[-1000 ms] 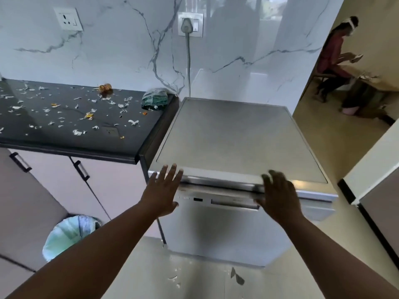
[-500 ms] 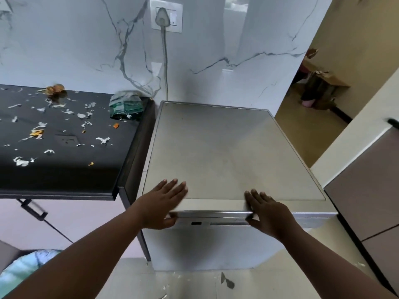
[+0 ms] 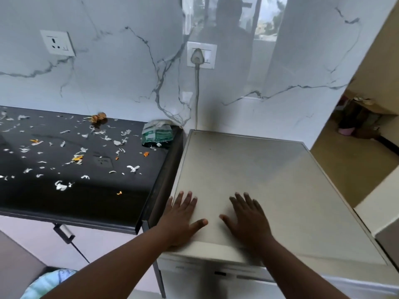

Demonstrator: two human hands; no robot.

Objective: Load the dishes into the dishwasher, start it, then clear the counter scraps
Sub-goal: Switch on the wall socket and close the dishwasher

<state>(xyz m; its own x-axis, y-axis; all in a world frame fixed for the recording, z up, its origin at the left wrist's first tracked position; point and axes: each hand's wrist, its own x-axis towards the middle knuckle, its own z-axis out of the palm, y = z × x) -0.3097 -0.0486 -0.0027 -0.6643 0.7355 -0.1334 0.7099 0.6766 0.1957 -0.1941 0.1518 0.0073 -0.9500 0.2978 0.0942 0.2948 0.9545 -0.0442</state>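
The white dishwasher (image 3: 259, 173) stands to the right of the black counter (image 3: 64, 201), its door closed and its flat top bare. My left hand (image 3: 182, 216) lies flat on the near left part of that top, fingers spread. My right hand (image 3: 248, 219) lies flat beside it, a little to the right, fingers straight. Neither hand holds anything. White and orange scraps (image 3: 75, 157) are scattered over the counter. A crumpled green and white packet (image 3: 157, 134) sits at the counter's back right corner. No dishes are in view.
The dishwasher's cord runs up to a wall socket (image 3: 201, 55); a second socket (image 3: 57, 43) is further left. A bin with a light blue liner (image 3: 47, 283) stands below the counter. Cabinet handle (image 3: 64, 233) sticks out under the counter edge. A doorway opens at the right.
Both hands have moved from the dishwasher's front edge up onto its top and closer together. The view has come nearer and tilted up.
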